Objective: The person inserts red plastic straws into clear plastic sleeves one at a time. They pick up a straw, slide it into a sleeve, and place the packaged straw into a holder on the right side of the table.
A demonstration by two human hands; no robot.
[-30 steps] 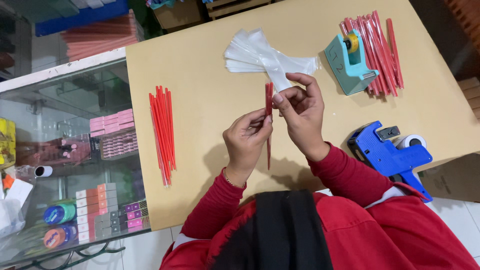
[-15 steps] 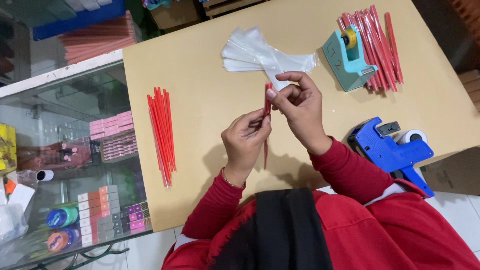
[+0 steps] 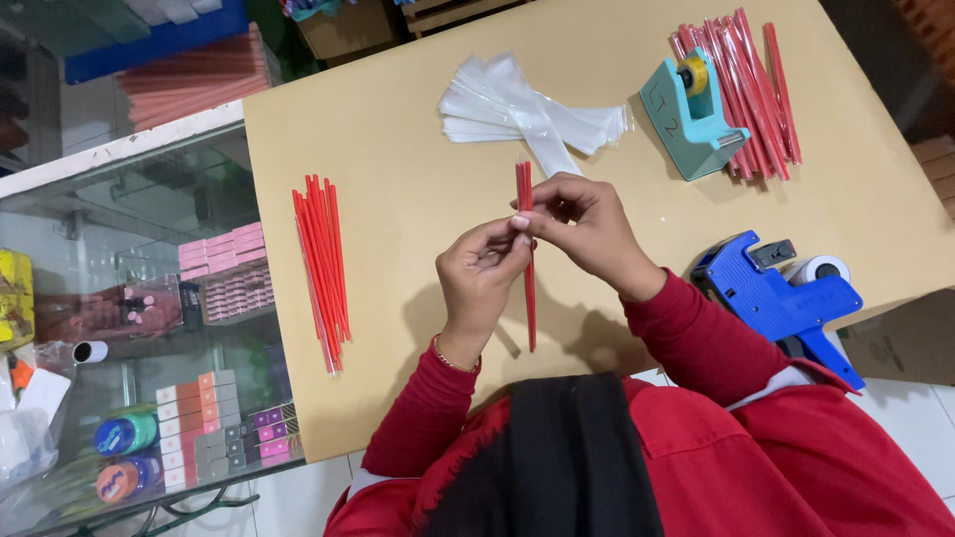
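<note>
I see clear plastic sleeves [image 3: 517,109] fanned near the tabletop's [image 3: 398,149] far edge. Under the glass counter [image 3: 129,259] beside its left edge sit pink boxes [image 3: 231,270], small orange, grey and purple boxes [image 3: 214,423], and a yellow package [image 3: 14,298].

Both hands, left [image 3: 481,273] and right [image 3: 587,227], meet raised, fingertips pinched together.
</note>
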